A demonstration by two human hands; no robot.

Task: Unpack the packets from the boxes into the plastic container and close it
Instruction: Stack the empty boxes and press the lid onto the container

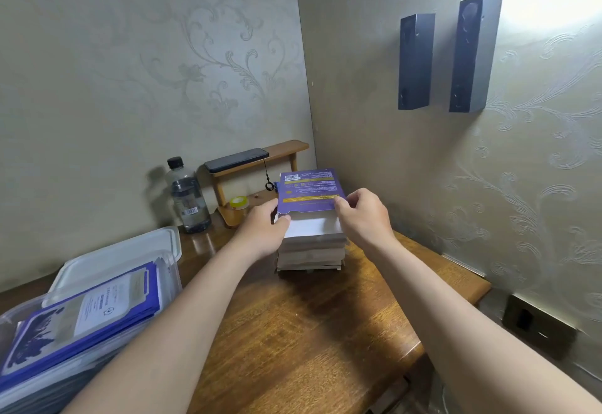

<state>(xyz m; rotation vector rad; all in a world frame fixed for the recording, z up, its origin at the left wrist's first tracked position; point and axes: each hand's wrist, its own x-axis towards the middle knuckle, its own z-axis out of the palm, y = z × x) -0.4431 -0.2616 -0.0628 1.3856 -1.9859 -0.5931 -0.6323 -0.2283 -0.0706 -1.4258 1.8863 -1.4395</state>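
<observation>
Purple box (309, 190) lay atop box stack (311, 254), long axis pointing away from person; left hand (260, 228) gripped near-left corner, right hand (365, 218) pinched near-right edge; plastic container (81, 368) left of stack, left hand nearer

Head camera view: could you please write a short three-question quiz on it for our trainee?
1. True or false: the plastic container already holds purple packets.
2. What lies on the small wooden shelf? A a mug; B a phone; C a book.
3. Fill in: the left hand and the right hand both grip the purple ____ on top of the stack.
Key: 1 true; 2 B; 3 box.
</observation>
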